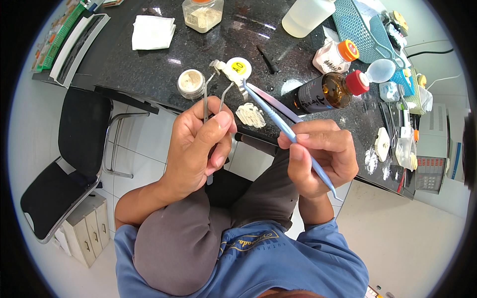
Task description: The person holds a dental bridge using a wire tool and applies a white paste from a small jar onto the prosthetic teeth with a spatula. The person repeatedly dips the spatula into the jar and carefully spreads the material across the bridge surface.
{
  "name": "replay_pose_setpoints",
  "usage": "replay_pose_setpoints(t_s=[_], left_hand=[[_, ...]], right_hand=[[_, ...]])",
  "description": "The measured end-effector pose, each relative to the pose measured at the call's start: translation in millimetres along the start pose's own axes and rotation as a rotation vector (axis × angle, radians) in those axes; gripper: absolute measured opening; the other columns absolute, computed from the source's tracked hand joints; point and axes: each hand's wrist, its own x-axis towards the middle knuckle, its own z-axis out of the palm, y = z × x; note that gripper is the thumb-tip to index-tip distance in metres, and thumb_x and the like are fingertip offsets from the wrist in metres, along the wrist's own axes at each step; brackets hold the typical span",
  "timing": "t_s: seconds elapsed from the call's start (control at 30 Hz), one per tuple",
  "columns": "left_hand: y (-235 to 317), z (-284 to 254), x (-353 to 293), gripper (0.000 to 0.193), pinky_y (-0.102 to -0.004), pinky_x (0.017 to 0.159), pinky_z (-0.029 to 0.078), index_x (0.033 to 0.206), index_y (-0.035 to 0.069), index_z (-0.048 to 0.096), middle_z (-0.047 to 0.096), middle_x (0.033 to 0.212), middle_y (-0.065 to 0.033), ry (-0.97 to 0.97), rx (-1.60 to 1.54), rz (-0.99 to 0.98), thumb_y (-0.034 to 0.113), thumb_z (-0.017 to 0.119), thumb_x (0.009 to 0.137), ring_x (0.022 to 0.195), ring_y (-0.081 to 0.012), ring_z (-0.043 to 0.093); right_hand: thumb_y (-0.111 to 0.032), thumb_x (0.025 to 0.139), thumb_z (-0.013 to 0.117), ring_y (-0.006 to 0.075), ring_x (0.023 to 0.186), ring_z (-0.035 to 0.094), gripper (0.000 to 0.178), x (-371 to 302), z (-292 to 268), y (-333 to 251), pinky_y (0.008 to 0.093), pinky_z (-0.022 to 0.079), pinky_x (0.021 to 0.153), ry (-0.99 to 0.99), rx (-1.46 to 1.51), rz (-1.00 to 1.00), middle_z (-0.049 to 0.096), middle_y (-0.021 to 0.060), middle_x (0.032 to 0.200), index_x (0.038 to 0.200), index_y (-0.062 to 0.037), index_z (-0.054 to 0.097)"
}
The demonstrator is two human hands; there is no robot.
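Note:
My left hand is closed around a metal tool with two slim prongs, bent at their ends; its exact kind is unclear. My right hand pinches a slim blue double-ended hand instrument with a hooked lower end. Its upper tip lies in line with a white round lid bearing a yellow sticker; I cannot tell whether they touch. Left of the lid stands an open jar of pale powder. A pile of small off-white pieces lies at the table's near edge. Behind the blue instrument lies a pinkish-lavender strip.
A brown bottle with a red cap and a jar with an orange lid are to the right. Further back are a black tapered piece, folded white cloth and a blue basket. A black chair stands left.

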Motion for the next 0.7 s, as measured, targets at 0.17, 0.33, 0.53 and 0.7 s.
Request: replay_pose_setpoints(t_s=[0.17, 0.33, 0.53, 0.7], left_hand=[[-0.2, -3.4, 0.0, 0.016, -0.0162, 0.032, 0.024, 0.085, 0.004, 0.048, 0.048, 0.058, 0.0003, -0.027, -0.003, -0.006, 0.018, 0.052, 0.091, 0.038, -0.0004, 0.034], [0.3, 1.2, -0.1, 0.016, -0.0164, 0.032, 0.024, 0.085, 0.005, 0.049, 0.047, 0.056, 0.0007, 0.009, 0.014, 0.006, 0.019, 0.052, 0.091, 0.038, -0.0005, 0.034], [-0.2, 1.8, -0.1, 0.017, -0.0161, 0.031, 0.024, 0.085, 0.005, 0.049, 0.047, 0.056, 0.0009, 0.023, 0.018, 0.005, 0.020, 0.052, 0.091, 0.038, -0.0004, 0.034], [0.8, 0.2, 0.2, 0.017, -0.0160, 0.031, 0.024, 0.084, 0.005, 0.048, 0.047, 0.056, 0.0007, 0.005, 0.020, 0.001, 0.020, 0.052, 0.091, 0.038, -0.0004, 0.033]], right_hand=[[0.008, 0.068, 0.067, 0.0192, 0.066, 0.065, 0.016, 0.2, -0.6, 0.6, 0.0247, 0.050, 0.055, 0.011, 0.017, 0.004, 0.065, 0.0130, 0.072, 0.081, 0.0045, 0.057], [0.008, 0.069, 0.067, 0.0198, 0.067, 0.065, 0.016, 0.1, -0.6, -0.3, 0.0255, 0.051, 0.057, 0.021, 0.054, 0.033, 0.064, 0.0159, 0.073, 0.082, 0.0047, 0.057], [0.007, 0.070, 0.067, 0.0200, 0.067, 0.065, 0.017, -1.3, -1.4, 1.7, 0.0262, 0.051, 0.058, 0.010, 0.028, 0.018, 0.064, 0.0170, 0.073, 0.084, 0.0055, 0.057], [0.007, 0.069, 0.068, 0.0201, 0.067, 0.065, 0.017, -1.5, -1.3, 2.3, 0.0259, 0.051, 0.059, -0.041, 0.005, -0.030, 0.064, 0.0170, 0.074, 0.083, 0.0053, 0.057]])
